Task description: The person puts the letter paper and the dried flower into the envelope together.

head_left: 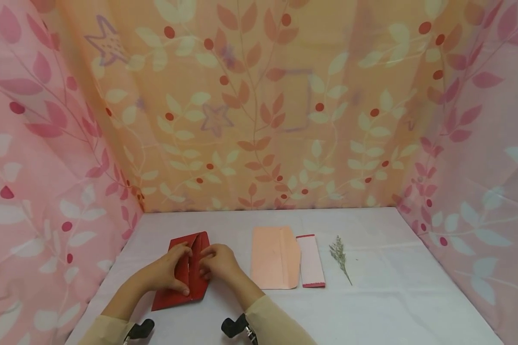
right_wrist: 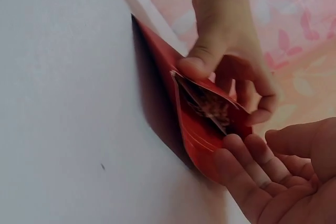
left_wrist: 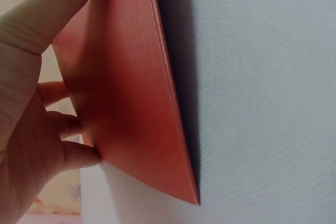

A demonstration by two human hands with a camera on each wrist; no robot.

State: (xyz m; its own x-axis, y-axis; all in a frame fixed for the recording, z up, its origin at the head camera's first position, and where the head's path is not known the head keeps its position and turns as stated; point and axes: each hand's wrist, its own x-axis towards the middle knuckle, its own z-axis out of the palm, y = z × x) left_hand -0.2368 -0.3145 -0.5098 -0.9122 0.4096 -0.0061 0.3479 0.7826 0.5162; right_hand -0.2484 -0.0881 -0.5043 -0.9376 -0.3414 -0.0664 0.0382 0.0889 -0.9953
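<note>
A red envelope (head_left: pixel 177 297) lies at the left of the table, its flap side toward the right. My left hand (head_left: pixel 166 272) grips its body, thumb near the lower part and fingers at the upper edge; the left wrist view shows the hand (left_wrist: pixel 31 114) around the red paper (left_wrist: pixel 131 93). In the right wrist view the envelope (right_wrist: pixel 194 135) gapes, with a dried sprig (right_wrist: pixel 212 107) visible inside. My right hand (head_left: pixel 222 263) is at the flap, its fingertips (right_wrist: pixel 231 145) touching the envelope's edge, fingers loosely bent.
A peach envelope (head_left: pixel 267 258) lies mid-table, with a pale pink card (head_left: pixel 311 261) edged in red beside it. Farther right is a dried sprig (head_left: pixel 339 254). Patterned curtains (head_left: pixel 259 105) surround the white tabletop (head_left: pixel 393 297) at the back and sides.
</note>
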